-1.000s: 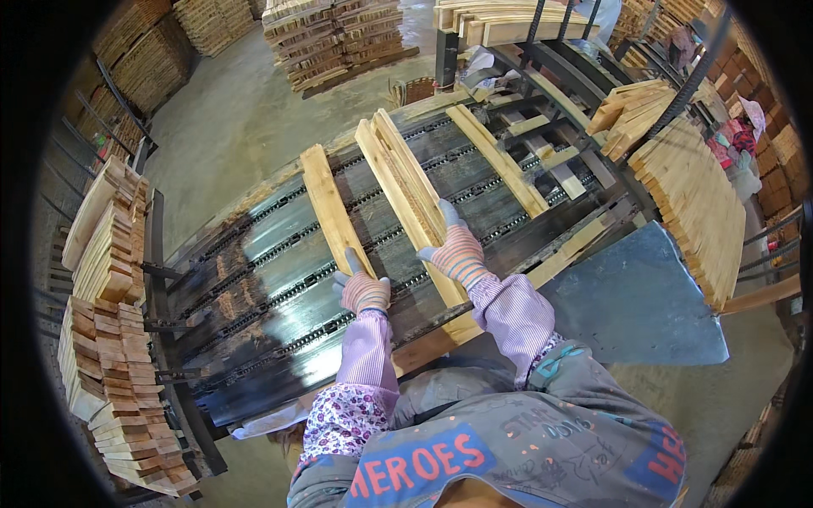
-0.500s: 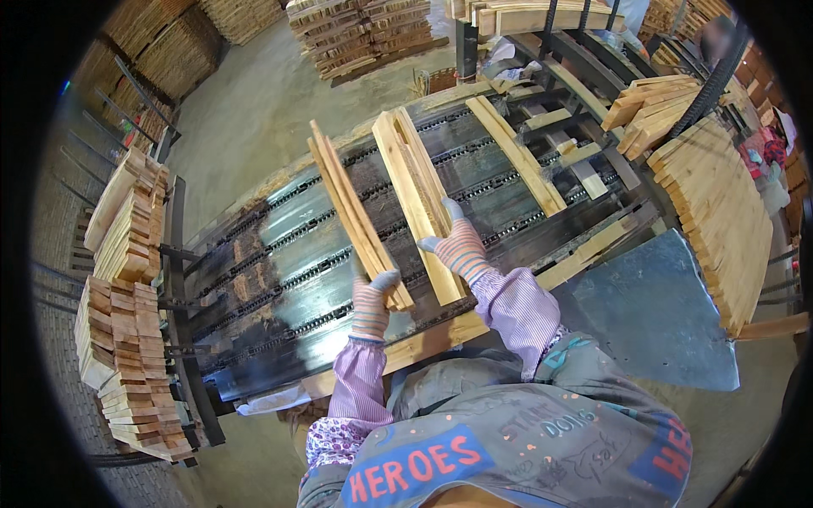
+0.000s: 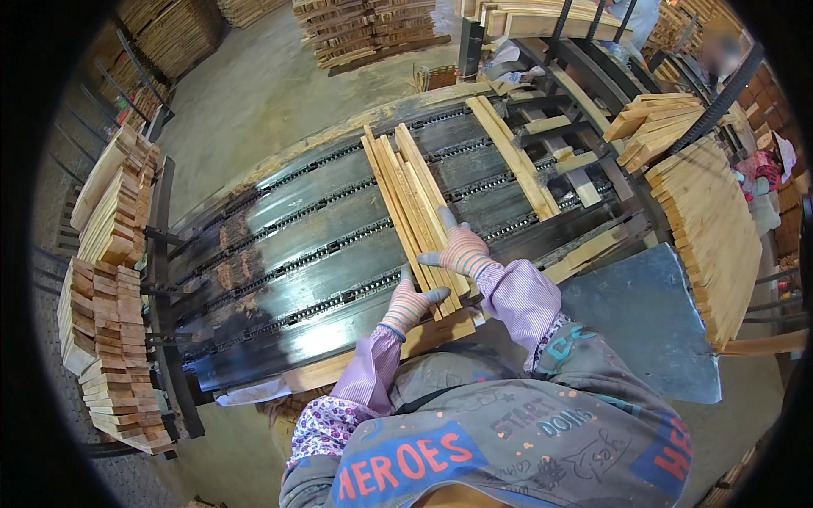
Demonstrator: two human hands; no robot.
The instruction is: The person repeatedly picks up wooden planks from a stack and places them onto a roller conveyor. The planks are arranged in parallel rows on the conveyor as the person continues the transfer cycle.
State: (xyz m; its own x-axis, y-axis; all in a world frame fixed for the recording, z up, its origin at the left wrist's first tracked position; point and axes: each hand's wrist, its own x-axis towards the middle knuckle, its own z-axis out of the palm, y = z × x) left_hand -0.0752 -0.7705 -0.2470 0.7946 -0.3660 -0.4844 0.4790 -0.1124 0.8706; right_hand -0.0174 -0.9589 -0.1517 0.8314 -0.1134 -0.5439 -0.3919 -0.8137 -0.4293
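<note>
Several narrow wooden strips [image 3: 396,207] lie side by side, slanting across a dark metal chain conveyor table [image 3: 292,245]. My left hand [image 3: 410,306], in a striped knit glove with grey fingertips, grips the left edge of these strips near their near end, its thumb over the top. On the opposite side my right hand [image 3: 464,251], gloved alike, holds them a little farther up, fingers along the right edge and thumb across the top. The strips sit pressed together between both hands. Farther right, another pair of wooden strips [image 3: 512,157] rests apart on the conveyor.
Stacked boards [image 3: 110,313] stand in a metal rack at the left. At the right are a large wooden panel [image 3: 707,233], a blue-grey sheet [image 3: 639,313] and leaning boards [image 3: 656,123]. Lumber piles [image 3: 364,30] stand behind. A person [image 3: 766,161] is at the far right.
My left hand has brought its strips rightward against those at my right hand, closing the gap between the two groups. My right hand has stayed at about the same place.
</note>
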